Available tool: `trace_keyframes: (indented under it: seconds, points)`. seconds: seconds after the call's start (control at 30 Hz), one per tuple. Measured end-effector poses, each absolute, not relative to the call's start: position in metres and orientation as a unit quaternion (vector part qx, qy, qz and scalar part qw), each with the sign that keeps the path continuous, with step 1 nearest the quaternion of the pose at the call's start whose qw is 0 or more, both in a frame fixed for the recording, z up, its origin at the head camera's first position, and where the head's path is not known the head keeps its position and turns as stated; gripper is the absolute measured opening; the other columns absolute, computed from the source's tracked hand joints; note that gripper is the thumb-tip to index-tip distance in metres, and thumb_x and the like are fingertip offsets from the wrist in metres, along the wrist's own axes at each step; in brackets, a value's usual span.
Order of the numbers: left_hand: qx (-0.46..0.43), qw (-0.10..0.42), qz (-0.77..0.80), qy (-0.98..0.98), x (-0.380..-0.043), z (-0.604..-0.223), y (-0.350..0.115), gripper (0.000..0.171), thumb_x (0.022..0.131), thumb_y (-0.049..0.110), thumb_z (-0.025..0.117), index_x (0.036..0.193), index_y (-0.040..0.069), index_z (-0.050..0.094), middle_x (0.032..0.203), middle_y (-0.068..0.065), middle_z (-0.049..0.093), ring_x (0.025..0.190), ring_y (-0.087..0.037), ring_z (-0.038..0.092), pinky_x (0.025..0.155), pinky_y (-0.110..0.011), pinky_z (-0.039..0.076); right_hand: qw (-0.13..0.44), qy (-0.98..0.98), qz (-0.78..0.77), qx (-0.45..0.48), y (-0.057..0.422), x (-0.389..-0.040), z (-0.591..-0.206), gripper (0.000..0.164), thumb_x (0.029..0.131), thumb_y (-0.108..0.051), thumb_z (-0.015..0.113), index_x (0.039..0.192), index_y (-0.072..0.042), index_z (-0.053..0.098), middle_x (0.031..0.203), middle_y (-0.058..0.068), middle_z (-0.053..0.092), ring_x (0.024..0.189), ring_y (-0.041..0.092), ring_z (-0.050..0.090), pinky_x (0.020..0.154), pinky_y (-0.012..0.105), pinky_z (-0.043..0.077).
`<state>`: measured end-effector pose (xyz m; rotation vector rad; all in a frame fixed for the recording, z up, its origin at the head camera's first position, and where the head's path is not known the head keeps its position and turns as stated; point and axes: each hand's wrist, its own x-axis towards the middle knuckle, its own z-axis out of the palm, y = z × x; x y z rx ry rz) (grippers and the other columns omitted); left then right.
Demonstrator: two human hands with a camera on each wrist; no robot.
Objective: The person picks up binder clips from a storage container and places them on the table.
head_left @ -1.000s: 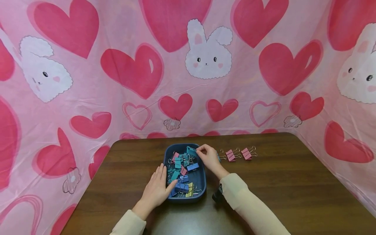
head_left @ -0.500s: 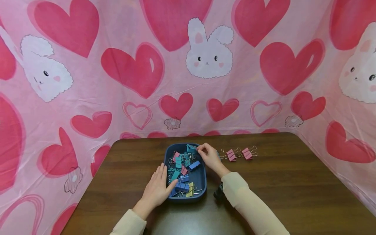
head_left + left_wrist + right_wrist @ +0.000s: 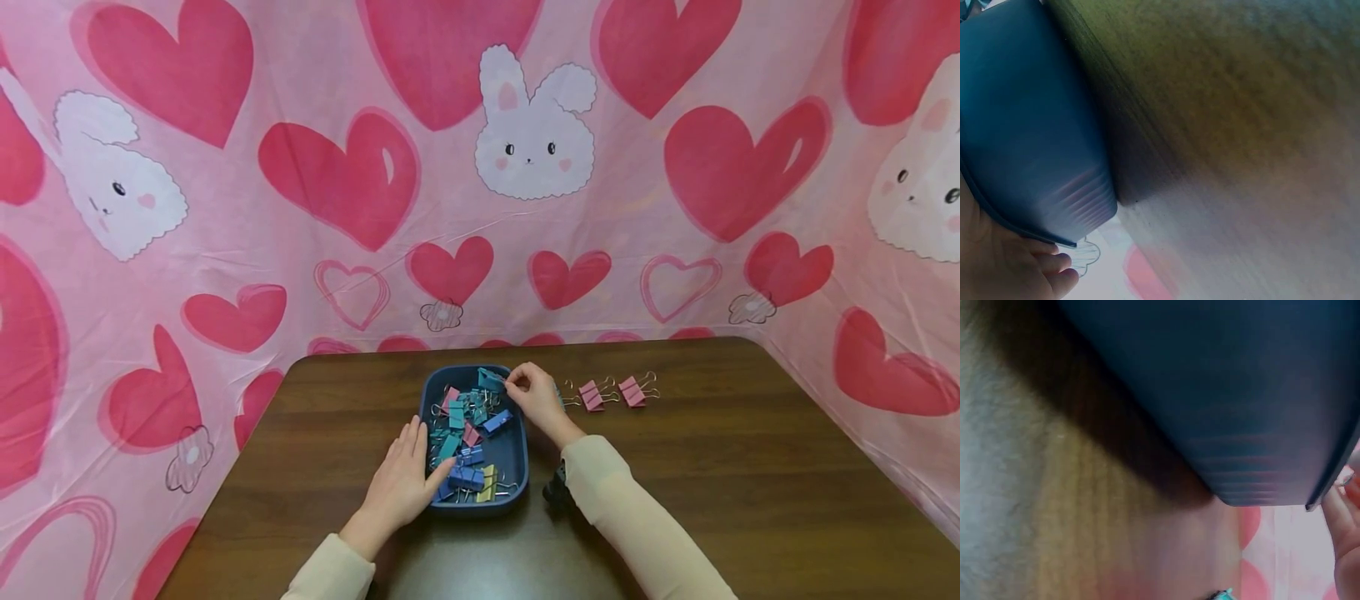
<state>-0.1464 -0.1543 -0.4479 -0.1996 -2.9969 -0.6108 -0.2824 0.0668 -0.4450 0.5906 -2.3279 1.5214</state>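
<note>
A dark blue bin (image 3: pixel 522 479) full of binder clips stands on the table. My left hand (image 3: pixel 397 483) lies along its left rim, fingers straight and the thumb reaching over the edge. In the left wrist view its fingertips show at the rim of the bin (image 3: pixel 1029 125). At the far right corner of the bin, my right hand (image 3: pixel 540 404) pinches a teal binder clip (image 3: pixel 490 380) by its wire-handle end. Below that clip lie a blue binder clip (image 3: pixel 497 422), several more teal and blue ones, pink ones and a yellow binder clip (image 3: pixel 487 483).
Right of the bin, two pink binder clips (image 3: pixel 592 395) (image 3: pixel 633 392) lie in a row on the wooden table (image 3: pixel 712 483). A teal clip (image 3: pixel 558 395) beside them is partly hidden by my right hand. A pink heart-and-rabbit cloth (image 3: pixel 525 225) hangs behind the table.
The teal clip in my right hand has tilted and shifted slightly at the bin's far corner. The blue clip below it has turned a little. My left hand stays at the rim.
</note>
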Motion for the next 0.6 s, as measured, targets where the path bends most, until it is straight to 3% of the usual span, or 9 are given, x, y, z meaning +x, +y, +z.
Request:
trace_keyframes:
  seconds: [0.17,0.3,0.6]
  points:
    - [-0.065,0.035,-0.200,-0.977,-0.147,-0.448,-0.154,0.081,0.088,0.054,0.047,0.142,-0.003,0.027,0.149,-0.017,0.020,0.135,-0.034,0.017,0.107,-0.046,0.017,0.174,-0.836,0.480,0.200,0.070,-0.286,-0.443,0.006,0.081,-0.003,0.068,0.077,-0.003,0.063,0.078,0.005,0.054,0.071,0.020,0.052,0.066,0.032,0.048]
    - [-0.063,0.033,-0.201,-0.977,-0.147,-0.447,-0.155,0.081,0.088,0.054,0.047,0.142,-0.003,0.027,0.149,-0.018,0.020,0.136,-0.034,0.016,0.107,-0.046,0.017,0.161,-0.853,0.462,0.180,0.073,-0.286,-0.444,0.005,0.082,-0.004,0.067,0.080,-0.003,0.062,0.073,0.003,0.055,0.066,0.019,0.049,0.061,0.031,0.045]
    - [-0.066,0.031,-0.203,-0.976,-0.146,-0.446,-0.154,0.081,0.089,0.054,0.046,0.142,-0.003,0.027,0.149,-0.018,0.020,0.136,-0.034,0.016,0.107,-0.046,0.017,0.129,-0.879,0.428,0.165,0.070,-0.285,-0.435,0.006,0.083,-0.001,0.062,0.086,0.000,0.067,0.077,0.007,0.061,0.067,0.020,0.052,0.067,0.034,0.050]
